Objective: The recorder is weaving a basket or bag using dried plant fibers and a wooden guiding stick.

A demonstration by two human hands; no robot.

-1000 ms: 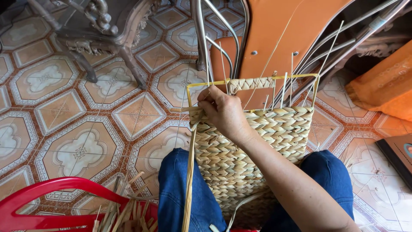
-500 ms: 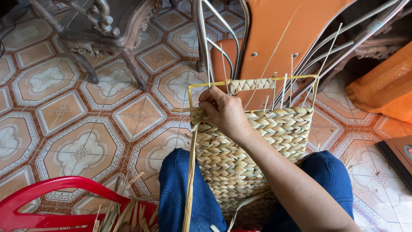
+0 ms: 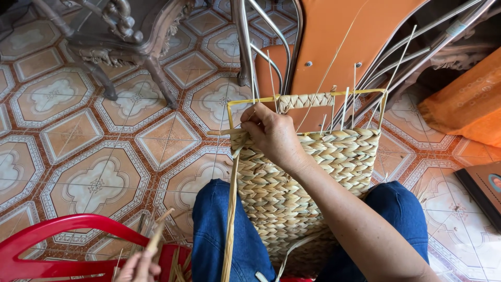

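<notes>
A half-woven straw basket panel (image 3: 334, 156) on a yellow wire frame (image 3: 250, 100) stands between my knees, which are in blue jeans. My right hand (image 3: 274, 136) is at the panel's top left corner. Its fingers pinch a straw strand against the frame, and a long flat strand (image 3: 229, 219) hangs down from that corner along the left edge. My left hand (image 3: 136, 267) shows at the bottom edge, closed on a short straw piece (image 3: 156, 237) over the red basket. Thin upright stakes stick up above the woven rows.
A red plastic basket (image 3: 62, 230) with loose straw sits at lower left. An orange chair (image 3: 334, 42) with metal legs stands right behind the panel. A carved wooden furniture leg (image 3: 151, 68) is at upper left, an orange cloth (image 3: 464, 109) and a dark flat object (image 3: 482, 188) at right. The floor is patterned tile.
My left hand has come into view at the bottom with a straw piece. My right hand stays at the top left corner, barely shifted.
</notes>
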